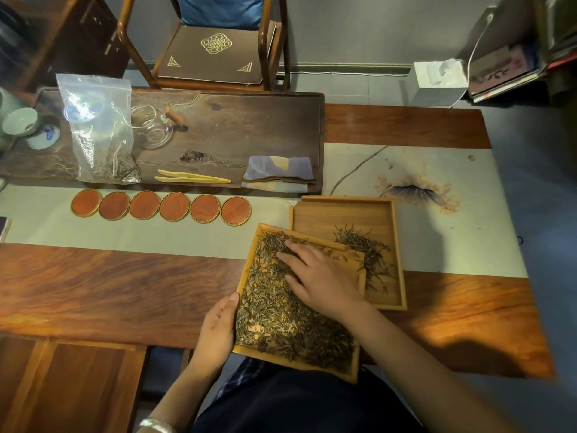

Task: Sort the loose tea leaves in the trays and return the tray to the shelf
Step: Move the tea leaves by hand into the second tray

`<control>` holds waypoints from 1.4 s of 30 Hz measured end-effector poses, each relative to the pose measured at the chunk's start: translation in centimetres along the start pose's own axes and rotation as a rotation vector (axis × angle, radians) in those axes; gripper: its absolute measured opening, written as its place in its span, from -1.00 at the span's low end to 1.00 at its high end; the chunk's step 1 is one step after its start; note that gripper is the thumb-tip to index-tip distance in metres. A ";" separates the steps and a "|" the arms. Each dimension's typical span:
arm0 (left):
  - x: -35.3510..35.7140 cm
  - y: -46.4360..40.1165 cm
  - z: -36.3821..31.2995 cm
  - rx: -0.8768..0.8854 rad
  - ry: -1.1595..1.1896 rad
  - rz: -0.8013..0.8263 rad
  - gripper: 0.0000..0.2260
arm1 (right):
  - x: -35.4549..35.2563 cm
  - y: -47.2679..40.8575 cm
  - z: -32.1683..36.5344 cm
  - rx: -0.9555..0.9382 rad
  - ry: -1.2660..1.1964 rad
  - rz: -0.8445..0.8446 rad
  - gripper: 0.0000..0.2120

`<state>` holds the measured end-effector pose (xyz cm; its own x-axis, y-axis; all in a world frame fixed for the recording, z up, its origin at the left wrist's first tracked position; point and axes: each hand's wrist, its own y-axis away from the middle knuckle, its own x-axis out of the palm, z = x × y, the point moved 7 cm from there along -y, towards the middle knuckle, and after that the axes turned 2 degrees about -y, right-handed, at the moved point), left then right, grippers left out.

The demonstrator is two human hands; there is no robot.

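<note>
On the near edge of the wooden table (pixel 125 276), a shallow wooden tray (pixel 246 276) full of loose tea leaves (pixel 281 314) sat tilted, its far corner overlapping a second tray (pixel 343 214) that held a smaller heap of leaves (pixel 365 245). The right hand (pixel 318 276) lay flat on the leaves, fingers straight and spread, gripping nothing. The left hand (pixel 218 326) held the full tray's left rim, thumb curled over the edge (the fingers went underneath, out of sight). Beyond lay six round coasters (pixel 175 206), pale tongs (pixel 193 177), a folded cloth (pixel 278 171) and a clear bag (pixel 100 129) on a dark tea board (pixel 249 120).
</note>
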<state>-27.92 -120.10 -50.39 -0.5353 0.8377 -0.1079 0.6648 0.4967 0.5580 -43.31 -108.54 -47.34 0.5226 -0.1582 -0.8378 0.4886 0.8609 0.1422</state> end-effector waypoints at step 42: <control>-1.4 -1.2 1.0 -0.022 -0.021 -0.020 -0.67 | -1.2 6.4 -3.5 0.138 0.021 -0.149 -0.77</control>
<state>-27.46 -121.62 -51.71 -0.5375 0.8321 -0.1364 0.6422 0.5088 0.5733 -43.28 -101.15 -47.26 0.4235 -0.2670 -0.8656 0.6508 0.7544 0.0857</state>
